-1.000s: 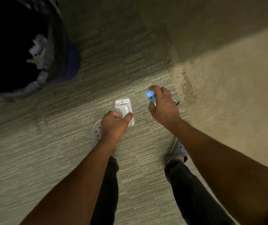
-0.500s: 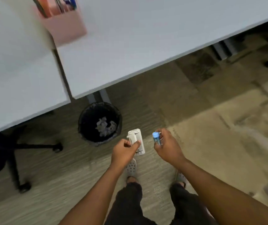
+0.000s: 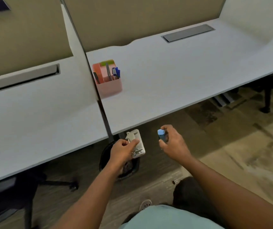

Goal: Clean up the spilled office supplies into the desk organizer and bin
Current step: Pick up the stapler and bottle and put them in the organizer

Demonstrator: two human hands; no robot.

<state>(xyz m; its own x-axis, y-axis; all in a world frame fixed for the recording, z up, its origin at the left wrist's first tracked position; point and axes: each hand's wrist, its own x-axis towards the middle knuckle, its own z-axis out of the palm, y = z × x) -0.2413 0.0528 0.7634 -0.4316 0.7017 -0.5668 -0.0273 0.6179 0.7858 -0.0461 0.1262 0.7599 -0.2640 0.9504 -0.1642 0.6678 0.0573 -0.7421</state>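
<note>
Below the desk edge: I held 2 picked-up supplies in front of me, 1 in each hand, at about the height of the desk [image 3: 173, 76] lip.
Left hand: my left hand [image 3: 124, 150] was clamped on a white stapler [image 3: 136, 143], fingers curled round its lower half, so its upper end stuck out toward the desk.
Right hand: my right hand [image 3: 172, 142] pinched a small blue-capped item [image 3: 161, 135], cap up; I could not tell what it was, a glue stick or the like.
Why held so: I judged both were carried upright and clear of my body so they could go straight to the organizer.
Organizer: the pink desk organizer [image 3: 108, 80] stood on the desk near the divider [image 3: 82, 52], well apart from both hands, with pens [image 3: 115, 72] already in its compartments.
Bin: the black bin [image 3: 104, 156] sat on the floor under the desk edge, partly hidden by my left hand and forearm.
Left on the floor: a small binder clip [image 3: 175, 181] lay on the carpet near my knee, not yet gathered.
In the way: the divider rose just left of the organizer, so I judged the reach would have to come from the front or right; the pens left little room for the stapler.
Around: a chair base [image 3: 58, 183] stood under the left desk.
</note>
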